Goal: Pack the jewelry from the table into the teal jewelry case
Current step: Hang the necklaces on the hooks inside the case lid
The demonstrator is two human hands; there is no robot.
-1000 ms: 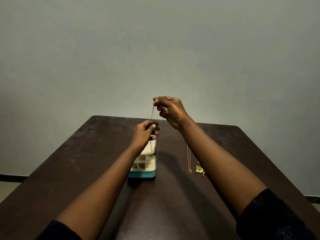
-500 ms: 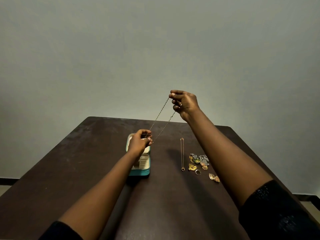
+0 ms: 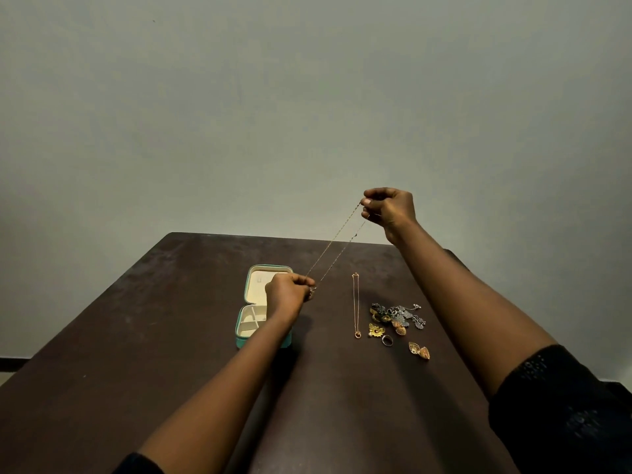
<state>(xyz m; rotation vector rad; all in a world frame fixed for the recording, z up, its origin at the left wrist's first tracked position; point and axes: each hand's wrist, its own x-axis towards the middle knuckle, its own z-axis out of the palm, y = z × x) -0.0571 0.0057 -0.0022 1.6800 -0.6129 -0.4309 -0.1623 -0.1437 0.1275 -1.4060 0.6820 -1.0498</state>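
Head view, single frame.

- Teal jewelry case (image 3: 241,343) sits on the dark table (image 3: 136,336), lid open and laid back on the far side, cream lining showing. The tray's compartments are partly hidden by the left forearm.
- Left hand (image 3: 287,294) is over the case, at its right edge, with fingers curled and pinching the lower end of a thin chain necklace (image 3: 337,246).
- Right hand (image 3: 390,208) is raised up and to the right of the case, fingertips pinching the chain's upper end. The chain runs taut as a doubled strand between the two hands, off the table.
- On the table right of the case: a second fine necklace (image 3: 355,304), laid straight, pendant at the near end.
- Farther right of the case: a dark cluster of pieces (image 3: 396,314), a gold ornament (image 3: 375,330), a ring (image 3: 387,340) and a pair of gold drop earrings (image 3: 419,350).
- Dark sleeves at both forearms. Plain grey wall (image 3: 307,97) behind the case.
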